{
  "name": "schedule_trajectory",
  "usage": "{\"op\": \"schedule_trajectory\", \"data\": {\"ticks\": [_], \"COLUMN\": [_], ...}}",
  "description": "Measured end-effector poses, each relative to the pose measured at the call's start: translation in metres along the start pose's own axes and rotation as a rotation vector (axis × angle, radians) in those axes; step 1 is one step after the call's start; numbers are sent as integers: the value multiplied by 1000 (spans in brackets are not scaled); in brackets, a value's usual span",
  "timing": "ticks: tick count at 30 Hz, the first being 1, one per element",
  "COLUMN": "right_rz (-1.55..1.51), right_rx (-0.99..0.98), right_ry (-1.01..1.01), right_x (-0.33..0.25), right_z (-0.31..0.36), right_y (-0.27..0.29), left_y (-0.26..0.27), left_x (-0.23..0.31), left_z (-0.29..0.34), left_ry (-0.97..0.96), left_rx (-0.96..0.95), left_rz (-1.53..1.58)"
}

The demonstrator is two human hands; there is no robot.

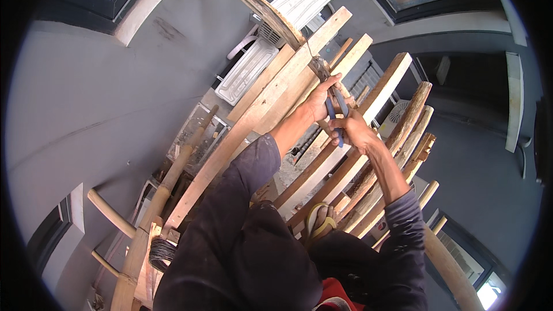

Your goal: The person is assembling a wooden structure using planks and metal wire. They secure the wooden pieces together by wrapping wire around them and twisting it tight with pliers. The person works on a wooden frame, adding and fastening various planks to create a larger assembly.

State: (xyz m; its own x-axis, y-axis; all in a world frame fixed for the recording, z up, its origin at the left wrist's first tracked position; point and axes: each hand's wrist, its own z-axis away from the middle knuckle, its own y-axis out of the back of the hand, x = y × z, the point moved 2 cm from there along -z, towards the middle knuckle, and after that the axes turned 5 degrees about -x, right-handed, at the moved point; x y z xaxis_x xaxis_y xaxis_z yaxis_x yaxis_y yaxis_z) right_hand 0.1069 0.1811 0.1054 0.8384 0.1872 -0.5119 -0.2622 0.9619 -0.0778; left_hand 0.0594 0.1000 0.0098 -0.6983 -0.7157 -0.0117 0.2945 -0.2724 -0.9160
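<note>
Wall (75, 115), grey and curving at the rim, is filling the left side, and in front of it a bamboo pole (162, 197) is slanting up toward the middle. Near the pole's lower end a coil (162, 253) of dark wire is hanging. Next, a long beam (247, 124) is running diagonally from beside the coil to the upper middle, with two white units (247, 72) lying beyond it. A rough pole (265, 6) is coming down from the top edge, its end meeting the beam. The left hand (317, 102) is reaching past the beam, its grip closing around the pliers (337, 116) near their neck. Those blue-handled pliers are sitting between both hands, their head pointing up toward the beam and pole end, where a thin wire (310, 49) is showing; whether they are biting it, I cannot tell. The right hand (357, 131) is curling its fingers over the handles, its grip grasping them from the right. Below, a foot in a yellow sandal (311, 219) is resting among the timbers. Farther right, squared beams (387, 89) and rough logs (412, 112) are lying side by side.
</note>
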Motion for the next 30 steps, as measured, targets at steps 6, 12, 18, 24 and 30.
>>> {"op": "schedule_trajectory", "data": {"ticks": [6,12,18,24,30], "right_rz": [1303,1825,1898,1333,-410], "right_rx": [215,538,647,249,-372], "right_ry": [-112,115,174,27,-155], "right_x": [-53,-55,-52,-75,-44], "right_z": [10,19,19,33,23], "right_y": [10,15,10,10,19], "left_y": [-20,-61,-53,-43,-37], "left_x": [-8,1,-1,-1,3], "left_z": [-11,-19,-29,-17,-4], "left_ry": [-116,-182,-216,-240,-179], "left_rx": [-18,367,304,252,61], "left_rz": [205,370,332,242,321]}}
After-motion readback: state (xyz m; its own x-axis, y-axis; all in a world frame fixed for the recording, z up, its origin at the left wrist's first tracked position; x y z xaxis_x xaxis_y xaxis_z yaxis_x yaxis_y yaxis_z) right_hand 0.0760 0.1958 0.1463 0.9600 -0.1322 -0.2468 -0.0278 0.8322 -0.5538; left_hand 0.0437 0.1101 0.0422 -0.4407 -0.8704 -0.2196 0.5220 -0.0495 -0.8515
